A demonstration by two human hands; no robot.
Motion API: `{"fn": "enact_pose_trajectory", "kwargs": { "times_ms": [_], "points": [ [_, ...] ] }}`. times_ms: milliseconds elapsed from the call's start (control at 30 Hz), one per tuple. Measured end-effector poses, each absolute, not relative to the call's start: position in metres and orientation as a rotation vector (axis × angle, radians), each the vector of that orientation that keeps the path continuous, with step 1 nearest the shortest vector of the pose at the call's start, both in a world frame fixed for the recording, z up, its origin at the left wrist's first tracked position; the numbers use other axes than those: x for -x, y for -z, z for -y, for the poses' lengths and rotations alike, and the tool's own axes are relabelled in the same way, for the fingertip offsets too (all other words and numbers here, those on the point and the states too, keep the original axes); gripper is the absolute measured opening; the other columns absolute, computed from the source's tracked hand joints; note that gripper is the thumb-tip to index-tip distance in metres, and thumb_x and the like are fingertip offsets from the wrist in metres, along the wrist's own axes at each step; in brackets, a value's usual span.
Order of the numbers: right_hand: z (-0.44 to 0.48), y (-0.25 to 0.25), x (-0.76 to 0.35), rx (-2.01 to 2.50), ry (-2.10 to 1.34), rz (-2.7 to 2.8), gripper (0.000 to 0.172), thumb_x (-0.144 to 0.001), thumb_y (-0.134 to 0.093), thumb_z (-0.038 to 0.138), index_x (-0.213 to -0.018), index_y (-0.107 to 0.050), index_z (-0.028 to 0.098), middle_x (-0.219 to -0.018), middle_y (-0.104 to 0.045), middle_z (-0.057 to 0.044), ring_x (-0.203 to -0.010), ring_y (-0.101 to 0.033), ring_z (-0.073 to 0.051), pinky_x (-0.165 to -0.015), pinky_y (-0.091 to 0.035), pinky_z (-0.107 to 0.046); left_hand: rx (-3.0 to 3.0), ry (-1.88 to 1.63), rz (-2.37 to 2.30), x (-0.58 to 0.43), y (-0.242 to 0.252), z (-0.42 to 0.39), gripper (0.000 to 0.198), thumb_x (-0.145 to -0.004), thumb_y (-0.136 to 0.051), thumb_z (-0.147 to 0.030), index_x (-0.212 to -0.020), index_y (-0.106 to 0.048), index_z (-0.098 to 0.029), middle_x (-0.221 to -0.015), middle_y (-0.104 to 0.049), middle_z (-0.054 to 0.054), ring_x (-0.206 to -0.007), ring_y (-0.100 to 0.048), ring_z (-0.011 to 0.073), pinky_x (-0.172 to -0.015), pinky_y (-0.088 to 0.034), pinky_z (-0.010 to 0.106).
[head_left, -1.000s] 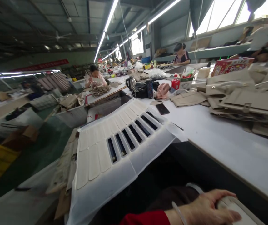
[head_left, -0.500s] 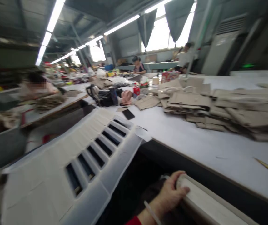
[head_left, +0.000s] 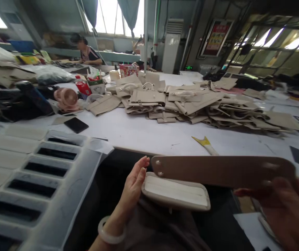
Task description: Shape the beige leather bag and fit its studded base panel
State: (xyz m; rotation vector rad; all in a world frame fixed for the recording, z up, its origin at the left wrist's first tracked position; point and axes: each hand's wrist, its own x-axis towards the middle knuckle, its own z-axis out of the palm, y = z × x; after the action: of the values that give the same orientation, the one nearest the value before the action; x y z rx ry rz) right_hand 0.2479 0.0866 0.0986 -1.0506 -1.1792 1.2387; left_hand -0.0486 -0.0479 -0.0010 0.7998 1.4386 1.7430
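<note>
A beige boxy bag piece with a white inner face lies over my lap. My left hand, fingers stretched out, rests against its left end and wears a white bangle. My right hand, partly blurred, is closed on the right end of a long taupe leather-like strip. The strip has rounded corners and shiny metal studs near both ends. It is held level above the boxy piece, its left end close to my left fingertips.
A slotted white-covered rack stands at left. Flat beige bag pieces are heaped across the white table. A phone, pink fan and yellow-tipped tool lie there. A co-worker sits further back.
My view has turned right. My left hand has loosened from its grip on the boxy piece to stretched fingers. My right hand has come into view with the taupe strip.
</note>
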Motion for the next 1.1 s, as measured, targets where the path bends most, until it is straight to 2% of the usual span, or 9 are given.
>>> {"fn": "enact_pose_trajectory", "kwargs": {
  "times_ms": [67,100,167,200,300,467,667,867,1100],
  "points": [
    [-0.072,-0.085,-0.228,1.06,-1.376,1.09,0.038,-0.07,-0.087,0.045,-0.099,-0.07,0.027,-0.096,-0.069,-0.009,-0.07,-0.067,-0.024,-0.057,-0.064,-0.037,-0.659,-1.722,-1.307,0.044,-0.003,0.057,0.047,-0.096,-0.052,-0.049,-0.133,-0.055,-0.02,-0.117,-0.066,0.008,-0.103,-0.064,0.0202,-0.09,-0.052,0.031],
    [-0.064,-0.075,-0.222,1.079,-1.452,1.054,0.04,-0.069,-0.087,0.046,-0.1,-0.07,0.027,-0.095,-0.07,-0.008,-0.068,-0.067,-0.024,-0.057,-0.064,-0.037,-0.589,-1.693,-1.274,0.042,-0.002,0.062,0.042,-0.095,-0.056,-0.047,-0.126,-0.058,-0.019,-0.105,-0.068,0.006,-0.088,-0.065,0.0169,-0.077,-0.054,0.027],
    [-0.05,-0.054,-0.216,1.147,-1.585,0.998,0.041,-0.068,-0.087,0.048,-0.099,-0.07,0.028,-0.096,-0.07,-0.006,-0.071,-0.067,-0.025,-0.059,-0.064,-0.038,-0.49,-1.621,-1.295,0.039,0.002,0.075,0.032,-0.092,-0.063,-0.043,-0.11,-0.064,-0.017,-0.087,-0.066,0.002,-0.068,-0.059,0.0114,-0.059,-0.049,0.021],
    [-0.043,-0.043,-0.218,1.186,-1.631,0.978,0.04,-0.069,-0.087,0.049,-0.098,-0.071,0.028,-0.099,-0.07,-0.006,-0.075,-0.067,-0.026,-0.061,-0.064,-0.039,-0.462,-1.579,-1.332,0.038,0.005,0.08,0.029,-0.09,-0.065,-0.042,-0.104,-0.065,-0.016,-0.084,-0.065,0.001,-0.064,-0.057,0.0103,-0.056,-0.047,0.019],
    [-0.028,-0.013,-0.23,1.287,-1.759,0.945,0.04,-0.072,-0.085,0.049,-0.101,-0.072,0.024,-0.102,-0.068,-0.007,-0.08,-0.065,-0.025,-0.061,-0.063,-0.035,-0.458,-1.45,-1.485,0.039,0.015,0.091,0.034,-0.087,-0.068,-0.047,-0.097,-0.066,-0.015,-0.08,-0.064,0.001,-0.063,-0.058,0.0112,-0.052,-0.047,0.019],
    [-0.021,0.014,-0.244,1.426,-1.827,0.892,0.041,-0.071,-0.084,0.053,-0.091,-0.074,0.018,-0.082,-0.065,-0.004,-0.06,-0.053,-0.013,-0.051,-0.051,-0.022,-0.602,-1.261,-1.681,0.045,0.022,0.089,0.045,-0.081,-0.069,-0.056,-0.09,-0.066,-0.013,-0.073,-0.063,0.001,-0.058,-0.056,0.0115,-0.052,-0.047,0.02],
    [-0.028,0.03,-0.254,1.523,-1.71,1.034,0.042,-0.068,-0.084,0.057,-0.08,-0.073,0.018,-0.077,-0.062,-0.004,-0.061,-0.049,-0.015,-0.048,-0.046,-0.022,-0.571,-1.178,-1.707,0.045,0.027,0.091,0.049,-0.076,-0.071,-0.061,-0.078,-0.061,-0.014,-0.067,-0.058,-0.001,-0.054,-0.052,0.0109,-0.05,-0.043,0.021],
    [-0.02,0.042,-0.271,1.6,-1.821,1.044,0.043,-0.066,-0.082,0.058,-0.079,-0.074,0.019,-0.079,-0.063,-0.006,-0.067,-0.051,-0.019,-0.05,-0.049,-0.024,-0.51,-1.133,-1.711,0.038,0.028,0.105,0.051,-0.075,-0.07,-0.063,-0.071,-0.059,-0.014,-0.063,-0.052,-0.001,-0.056,-0.046,0.0099,-0.05,-0.039,0.019],
    [-0.039,0.039,-0.264,1.529,-1.754,0.998,0.043,-0.069,-0.084,0.053,-0.095,-0.072,0.021,-0.087,-0.066,-0.005,-0.071,-0.055,-0.019,-0.054,-0.051,-0.023,-0.556,-1.163,-1.72,0.047,0.026,0.086,0.047,-0.08,-0.068,-0.06,-0.086,-0.061,-0.015,-0.068,-0.057,0.0,-0.058,-0.048,0.0108,-0.05,-0.038,0.02]
  ]
}}
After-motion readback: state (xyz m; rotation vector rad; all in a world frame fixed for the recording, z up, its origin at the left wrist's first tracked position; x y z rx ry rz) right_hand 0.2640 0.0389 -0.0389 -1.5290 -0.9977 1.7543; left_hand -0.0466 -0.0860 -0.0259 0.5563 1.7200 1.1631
